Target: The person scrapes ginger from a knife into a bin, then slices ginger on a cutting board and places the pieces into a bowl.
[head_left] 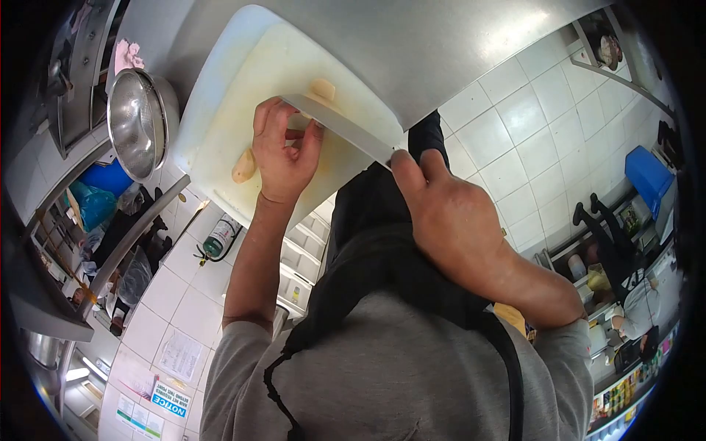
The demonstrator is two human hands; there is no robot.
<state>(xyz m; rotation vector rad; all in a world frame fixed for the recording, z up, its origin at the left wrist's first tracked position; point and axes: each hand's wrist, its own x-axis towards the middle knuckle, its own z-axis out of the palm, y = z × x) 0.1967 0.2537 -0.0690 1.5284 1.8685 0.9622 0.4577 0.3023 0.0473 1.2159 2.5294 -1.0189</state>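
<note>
In the head view, my right hand [452, 209] is wrapped around the handle of a large kitchen knife [346, 131]. The blade slants up and left over a white cutting board [220, 95]. My left hand [287, 151] is closed, its curled fingers and thumb against the near side of the blade, around what looks like a peeled potato mostly hidden by hand and knife. A pale potato piece [322, 90] shows just beyond the blade. Another peeled potato piece [244, 167] lies on the board to the left of my left wrist.
The board rests on a steel counter [471, 44]. Metal bowls [136, 125] stand to the left, a pink cloth [128, 56] behind them. A fire extinguisher [219, 237] is lower left. On the right are a tiled floor [529, 125], a blue bin [649, 176] and another person [640, 309].
</note>
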